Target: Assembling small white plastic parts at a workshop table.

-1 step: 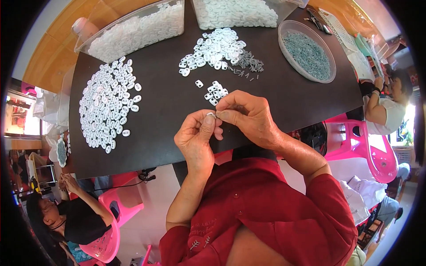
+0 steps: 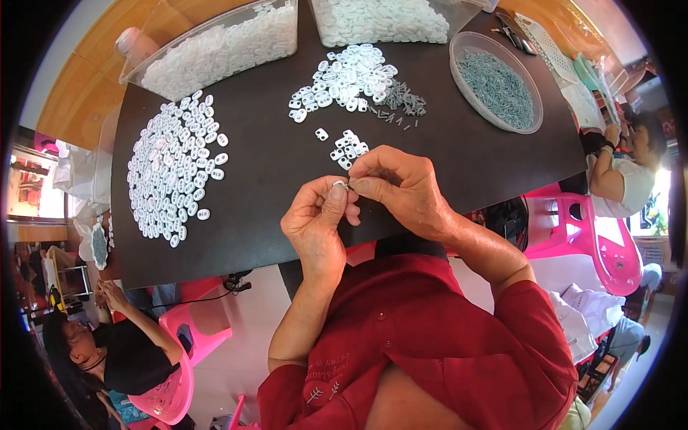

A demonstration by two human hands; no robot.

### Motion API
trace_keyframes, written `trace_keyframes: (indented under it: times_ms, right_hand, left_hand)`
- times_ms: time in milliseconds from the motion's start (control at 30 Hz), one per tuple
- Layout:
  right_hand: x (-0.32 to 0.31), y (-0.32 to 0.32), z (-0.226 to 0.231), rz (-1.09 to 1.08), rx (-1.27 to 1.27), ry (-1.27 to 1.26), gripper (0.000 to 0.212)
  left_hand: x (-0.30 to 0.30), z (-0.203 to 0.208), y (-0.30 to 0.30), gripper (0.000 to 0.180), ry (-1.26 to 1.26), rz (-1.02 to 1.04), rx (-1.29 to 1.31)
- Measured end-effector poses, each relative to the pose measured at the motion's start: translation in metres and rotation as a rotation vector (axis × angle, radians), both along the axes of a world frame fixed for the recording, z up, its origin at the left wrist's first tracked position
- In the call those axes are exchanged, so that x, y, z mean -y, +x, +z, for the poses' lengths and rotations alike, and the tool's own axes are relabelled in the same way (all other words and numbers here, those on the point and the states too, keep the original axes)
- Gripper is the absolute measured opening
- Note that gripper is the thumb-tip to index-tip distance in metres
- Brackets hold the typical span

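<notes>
In front of me, near the table's front edge, my two hands meet at their fingertips. My left hand pinches a small white oval piece between thumb and fingers. The thumb and forefinger of my right hand are closed at that piece's edge; what they grip is too small to make out. Just beyond lie a small group of white two-holed pieces and one loose white piece. Farther off sits a heap of white pieces beside a little heap of grey pin-like bits.
A wide pile of white pieces covers the table's left side. Two clear bins of white pieces line the back. A round tub of grey-green bits stands at right. Co-workers sit at left and right.
</notes>
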State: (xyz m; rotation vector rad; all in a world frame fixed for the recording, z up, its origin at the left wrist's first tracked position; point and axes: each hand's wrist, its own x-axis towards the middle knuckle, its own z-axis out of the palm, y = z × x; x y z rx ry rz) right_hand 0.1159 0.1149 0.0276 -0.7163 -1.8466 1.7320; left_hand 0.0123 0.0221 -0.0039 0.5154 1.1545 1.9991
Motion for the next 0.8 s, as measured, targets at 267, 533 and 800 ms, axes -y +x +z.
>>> trace_keyframes:
  times_ms: [267,533,800]
  right_hand:
    - [0.005,-0.006,-0.005,-0.095,0.002,0.229,0.005]
    - [0.009,-0.009,-0.011,-0.099,0.004,0.452,0.004]
    - [0.004,-0.009,-0.015,-0.057,-0.04,0.602,0.002]
  left_hand:
    - [0.001,0.001,0.0,0.012,-0.026,0.011,-0.002]
    - [0.007,-0.003,0.008,0.011,-0.003,0.068,-0.071]
    - [0.007,-0.007,0.012,0.011,0.038,0.101,-0.128]
